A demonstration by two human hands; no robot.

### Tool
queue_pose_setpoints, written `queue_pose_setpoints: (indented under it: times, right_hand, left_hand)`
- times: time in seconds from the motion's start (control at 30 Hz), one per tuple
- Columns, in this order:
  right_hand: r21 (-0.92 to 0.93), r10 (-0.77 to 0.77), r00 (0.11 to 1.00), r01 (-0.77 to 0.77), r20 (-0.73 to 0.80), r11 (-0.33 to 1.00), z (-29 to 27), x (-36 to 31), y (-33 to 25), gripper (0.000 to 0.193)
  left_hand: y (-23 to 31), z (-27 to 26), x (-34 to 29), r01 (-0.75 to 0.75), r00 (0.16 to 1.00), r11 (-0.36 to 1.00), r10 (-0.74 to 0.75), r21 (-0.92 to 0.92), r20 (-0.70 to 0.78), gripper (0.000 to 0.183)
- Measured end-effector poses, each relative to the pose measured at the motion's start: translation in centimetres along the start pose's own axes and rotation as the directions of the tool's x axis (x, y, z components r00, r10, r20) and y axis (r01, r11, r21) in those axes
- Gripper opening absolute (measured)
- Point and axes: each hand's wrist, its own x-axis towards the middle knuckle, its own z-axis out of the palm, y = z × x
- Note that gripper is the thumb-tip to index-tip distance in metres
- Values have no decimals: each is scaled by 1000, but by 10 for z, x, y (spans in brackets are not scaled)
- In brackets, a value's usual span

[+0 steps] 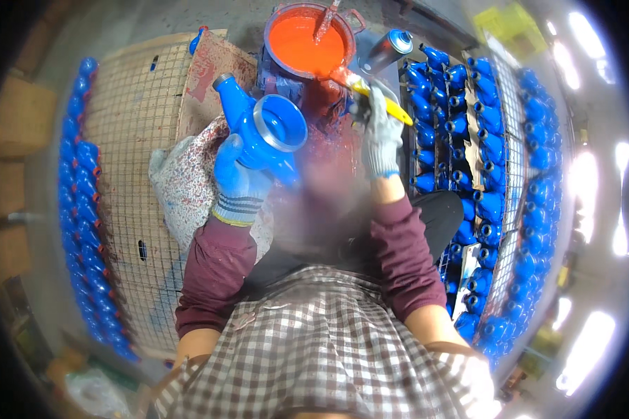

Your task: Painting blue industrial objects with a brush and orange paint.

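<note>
My left hand [241,180], in a blue-stained knit glove, grips a glossy blue casting [239,105] with a wide round opening and a narrower neck. The opening has a bare metal rim and faces up to the right. In my right hand [383,140], gloved in grey and white, is a paintbrush [400,112] with a yellow handle. Its orange-red bristles point left, close to the near rim of a paint pot. That pot [352,43] holds bright orange-red paint, with a stick-like tool standing in it.
A spray can [397,43] lies beside the pot. Racks of blue castings [493,146] stand on my right. On my left, a wire-mesh rack [129,153] is bordered by blue castings with red ends [84,202]. A speckled cloth [182,174] lies near my left arm.
</note>
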Motion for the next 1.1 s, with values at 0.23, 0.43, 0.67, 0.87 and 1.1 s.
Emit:
queue_pose_setpoints:
  times: [0.23, 0.43, 0.67, 0.87, 1.1]
  right_hand:
    - [-174, 48, 998, -41, 38, 984, 21, 47, 27, 33]
    - [-366, -15, 978, 92, 209, 926, 11, 70, 34, 35]
    - [-188, 144, 985, -124, 96, 974, -27, 28, 6, 34]
    - [356, 205, 976, -217, 72, 909, -62, -70, -74, 37]
    - [-139, -316, 922, 351, 226, 926, -40, -97, -128, 16]
  left_hand:
    - [8, -3, 4, 54, 988, 974, -85, -220, -132, 91]
    - [12, -6, -2, 208, 954, 865, -76, -457, 292, 86]
    - [10, 10, -24, 338, 936, 741, -201, -580, 289, 87]
    - [-17, 33, -62, -187, 982, 879, 156, 439, 105, 77]
    - [-30, 65, -74, -721, 614, -222, 235, 657, 753, 73]
